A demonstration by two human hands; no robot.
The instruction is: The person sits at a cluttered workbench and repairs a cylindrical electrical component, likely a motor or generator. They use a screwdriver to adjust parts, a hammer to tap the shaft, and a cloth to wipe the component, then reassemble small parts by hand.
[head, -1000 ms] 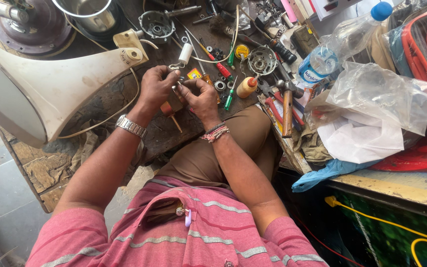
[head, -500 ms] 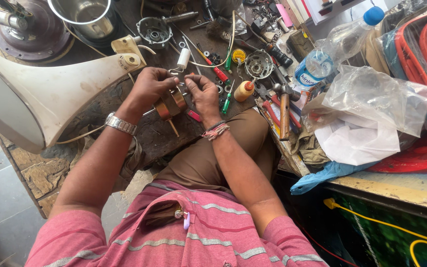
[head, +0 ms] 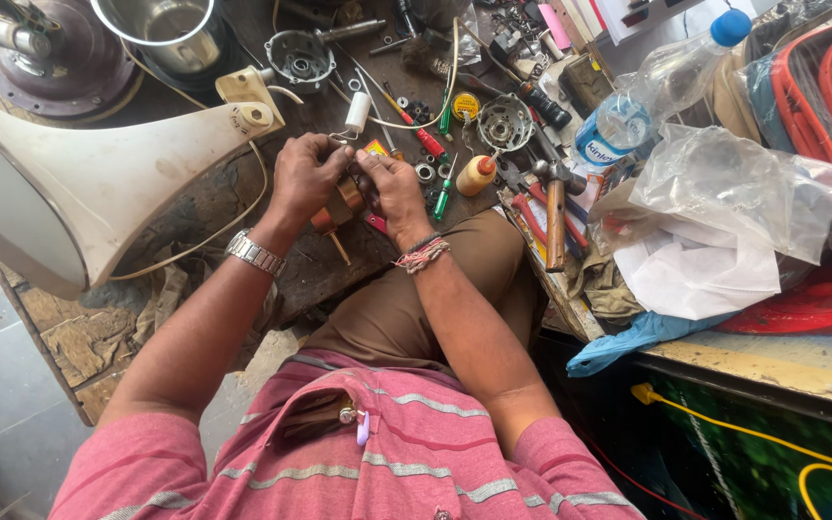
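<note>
In the head view, both hands meet over the dark cluttered workbench (head: 204, 207). The left hand (head: 305, 173) and the right hand (head: 392, 188) are curled closed around a small copper-wound motor part (head: 344, 202), held between them just above the bench edge. A thin shaft (head: 339, 248) sticks out below the part, so its long axis runs from the fingers down toward the person's knee. Just left lies a large cream horn speaker (head: 79, 183), its narrow end touching distance from the left hand. Right of the hands lie a green screwdriver (head: 443, 197), a small orange bottle (head: 476, 175) and a hammer (head: 555, 207); farther right, a crumpled plastic bag (head: 734, 193).
</note>
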